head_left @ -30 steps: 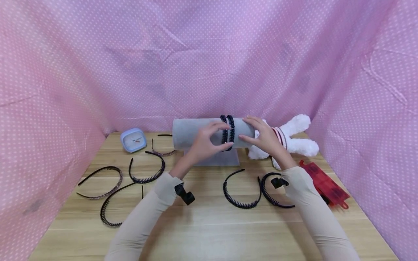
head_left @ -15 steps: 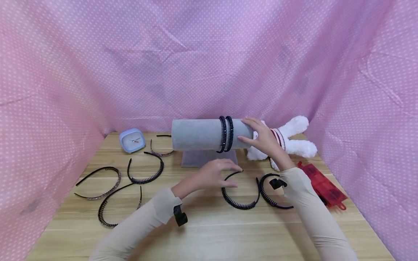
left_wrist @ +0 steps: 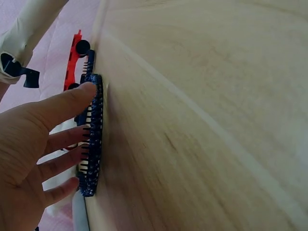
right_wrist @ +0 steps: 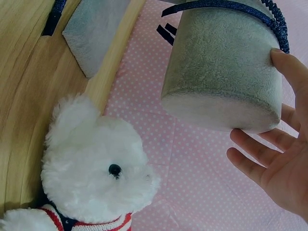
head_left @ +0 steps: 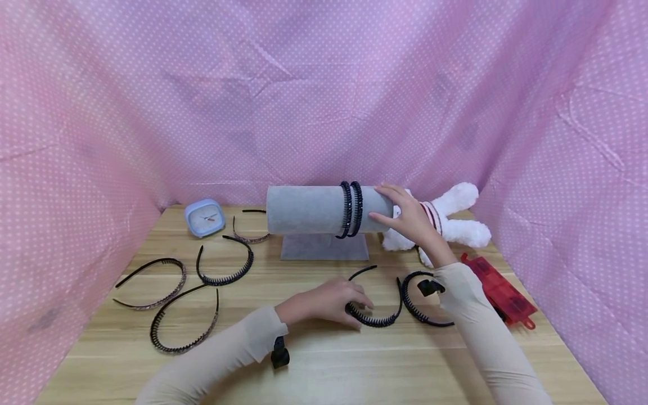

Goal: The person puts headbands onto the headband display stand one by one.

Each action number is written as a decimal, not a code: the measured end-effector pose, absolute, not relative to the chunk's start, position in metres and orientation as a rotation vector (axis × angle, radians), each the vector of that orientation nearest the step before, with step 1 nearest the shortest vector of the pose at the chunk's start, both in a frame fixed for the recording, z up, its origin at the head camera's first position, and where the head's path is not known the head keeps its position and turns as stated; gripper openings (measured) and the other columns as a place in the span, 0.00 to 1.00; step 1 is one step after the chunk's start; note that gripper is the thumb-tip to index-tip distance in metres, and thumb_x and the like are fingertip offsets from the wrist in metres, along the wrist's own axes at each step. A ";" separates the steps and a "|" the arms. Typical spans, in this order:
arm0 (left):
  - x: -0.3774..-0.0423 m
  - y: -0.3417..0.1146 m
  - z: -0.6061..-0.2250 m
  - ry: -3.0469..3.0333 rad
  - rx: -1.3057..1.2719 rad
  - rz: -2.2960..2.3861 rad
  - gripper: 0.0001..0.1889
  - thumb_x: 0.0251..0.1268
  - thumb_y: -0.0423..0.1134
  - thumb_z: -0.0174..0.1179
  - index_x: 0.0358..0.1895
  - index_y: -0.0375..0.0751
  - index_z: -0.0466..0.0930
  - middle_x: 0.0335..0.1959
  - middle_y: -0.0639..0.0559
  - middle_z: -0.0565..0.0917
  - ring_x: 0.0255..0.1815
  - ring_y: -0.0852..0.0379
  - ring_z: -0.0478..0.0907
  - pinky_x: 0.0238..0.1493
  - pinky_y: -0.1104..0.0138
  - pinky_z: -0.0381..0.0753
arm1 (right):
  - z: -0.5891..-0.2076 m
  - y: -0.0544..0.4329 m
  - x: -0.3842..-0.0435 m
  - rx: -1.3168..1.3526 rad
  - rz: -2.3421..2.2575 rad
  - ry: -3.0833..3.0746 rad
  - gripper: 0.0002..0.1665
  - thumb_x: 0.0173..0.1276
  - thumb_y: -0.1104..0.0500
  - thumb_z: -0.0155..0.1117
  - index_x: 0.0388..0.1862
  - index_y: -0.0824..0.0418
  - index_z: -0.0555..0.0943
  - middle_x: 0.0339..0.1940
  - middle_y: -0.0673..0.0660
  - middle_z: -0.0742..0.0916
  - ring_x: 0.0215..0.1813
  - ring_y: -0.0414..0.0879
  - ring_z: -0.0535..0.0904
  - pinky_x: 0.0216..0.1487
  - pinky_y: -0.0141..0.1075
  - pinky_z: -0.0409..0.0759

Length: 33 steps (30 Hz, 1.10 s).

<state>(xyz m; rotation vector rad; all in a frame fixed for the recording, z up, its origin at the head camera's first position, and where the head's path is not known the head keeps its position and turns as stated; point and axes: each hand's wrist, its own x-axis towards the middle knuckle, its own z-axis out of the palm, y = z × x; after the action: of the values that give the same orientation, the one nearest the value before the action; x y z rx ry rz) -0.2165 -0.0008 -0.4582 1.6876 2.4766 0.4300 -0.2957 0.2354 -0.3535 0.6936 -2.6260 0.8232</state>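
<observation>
My right hand (head_left: 411, 216) holds the right end of a grey plush roll-shaped display stand (head_left: 304, 209), thumb on the front and fingers over the top. In the right wrist view, the thumb presses the roll's side and fingertips meet its end edge. Two dark toothed headbands (head_left: 358, 209) sit side by side on the roll. My left hand (head_left: 334, 301) reaches down at the left side of a dark toothed headband (head_left: 377, 322) lying on the table. In the left wrist view, the thumb tip overlaps this headband (left_wrist: 96, 139), and the loosely spread fingers reach its teeth.
Another dark headband (head_left: 416, 310) lies beside it, under the right forearm. Several headbands, including a black one (head_left: 228, 280), lie on the left. A blue clock (head_left: 205, 217) stands behind them. A white plush toy (head_left: 458, 211) and red case (head_left: 501, 289) are right.
My left hand has left the headbands on the roll and come down towards me to the headband on the table. The right hand stays at the roll's end.
</observation>
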 end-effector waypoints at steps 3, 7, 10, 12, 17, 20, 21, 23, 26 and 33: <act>-0.216 0.001 -0.460 2.467 1.664 0.406 0.25 0.59 0.53 0.74 0.61 0.56 0.84 0.51 0.64 0.87 0.50 0.71 0.81 0.60 0.67 0.75 | -0.353 0.235 -0.295 0.692 0.827 -2.625 0.39 0.66 0.49 0.74 0.73 0.56 0.73 0.76 0.62 0.72 0.78 0.61 0.66 0.71 0.60 0.71; -0.216 0.002 -0.460 2.463 1.670 0.405 0.24 0.58 0.51 0.75 0.59 0.56 0.86 0.48 0.65 0.88 0.48 0.72 0.81 0.59 0.66 0.74 | -0.354 0.235 -0.296 0.696 0.829 -2.625 0.39 0.66 0.49 0.74 0.74 0.56 0.73 0.77 0.62 0.72 0.78 0.61 0.66 0.72 0.60 0.71; -0.216 0.004 -0.458 2.462 1.696 0.388 0.20 0.59 0.50 0.75 0.55 0.57 0.87 0.43 0.65 0.88 0.44 0.73 0.80 0.56 0.69 0.75 | -0.354 0.236 -0.296 0.702 0.833 -2.623 0.39 0.66 0.49 0.74 0.74 0.56 0.73 0.77 0.62 0.72 0.78 0.61 0.65 0.72 0.60 0.71; -0.216 0.005 -0.459 2.463 1.715 0.370 0.17 0.60 0.49 0.74 0.53 0.58 0.88 0.40 0.65 0.87 0.42 0.73 0.80 0.54 0.71 0.74 | -0.355 0.236 -0.296 0.701 0.835 -2.625 0.39 0.66 0.49 0.74 0.74 0.56 0.73 0.77 0.62 0.72 0.78 0.61 0.65 0.72 0.60 0.71; -0.217 0.009 -0.459 2.462 1.738 0.335 0.12 0.63 0.46 0.72 0.50 0.59 0.89 0.37 0.66 0.86 0.38 0.74 0.78 0.49 0.74 0.72 | -0.356 0.236 -0.295 0.683 0.832 -2.631 0.39 0.66 0.49 0.74 0.74 0.56 0.73 0.77 0.62 0.72 0.78 0.60 0.65 0.72 0.60 0.71; -0.216 0.010 -0.459 2.452 1.748 0.331 0.11 0.64 0.44 0.71 0.49 0.58 0.90 0.37 0.66 0.86 0.36 0.74 0.77 0.43 0.77 0.70 | -0.356 0.236 -0.295 0.677 0.835 -2.629 0.39 0.66 0.49 0.74 0.74 0.56 0.73 0.77 0.62 0.72 0.78 0.60 0.65 0.72 0.59 0.71; -0.216 0.010 -0.459 2.448 1.755 0.330 0.11 0.65 0.44 0.71 0.49 0.58 0.90 0.37 0.65 0.86 0.35 0.74 0.77 0.41 0.77 0.69 | -0.357 0.236 -0.295 0.679 0.836 -2.627 0.39 0.66 0.49 0.74 0.74 0.56 0.73 0.77 0.62 0.72 0.78 0.60 0.65 0.72 0.60 0.71; -0.216 0.009 -0.459 2.441 1.766 0.331 0.11 0.66 0.43 0.70 0.50 0.57 0.90 0.38 0.64 0.86 0.34 0.73 0.76 0.38 0.79 0.67 | -0.357 0.236 -0.296 0.681 0.839 -2.626 0.39 0.66 0.49 0.74 0.73 0.56 0.73 0.77 0.62 0.72 0.79 0.60 0.65 0.72 0.59 0.71; -0.217 0.008 -0.459 2.441 1.744 0.363 0.12 0.68 0.42 0.68 0.53 0.55 0.89 0.37 0.63 0.85 0.32 0.72 0.74 0.37 0.79 0.66 | -0.358 0.236 -0.296 0.688 0.837 -2.622 0.39 0.66 0.49 0.75 0.73 0.57 0.73 0.77 0.63 0.72 0.78 0.61 0.65 0.72 0.60 0.71; -0.220 0.000 -0.441 2.468 1.688 0.502 0.13 0.71 0.42 0.66 0.55 0.48 0.88 0.38 0.60 0.84 0.34 0.70 0.71 0.39 0.78 0.68 | -0.356 0.236 -0.296 0.684 0.847 -2.606 0.39 0.65 0.51 0.76 0.73 0.57 0.73 0.76 0.64 0.73 0.78 0.61 0.65 0.72 0.60 0.70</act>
<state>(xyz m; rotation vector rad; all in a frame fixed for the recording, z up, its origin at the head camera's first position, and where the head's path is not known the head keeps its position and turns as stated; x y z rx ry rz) -0.2199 0.0000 -0.4411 1.6875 2.4675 0.5021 -0.2964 0.2355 -0.3561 0.6841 -2.6060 0.8468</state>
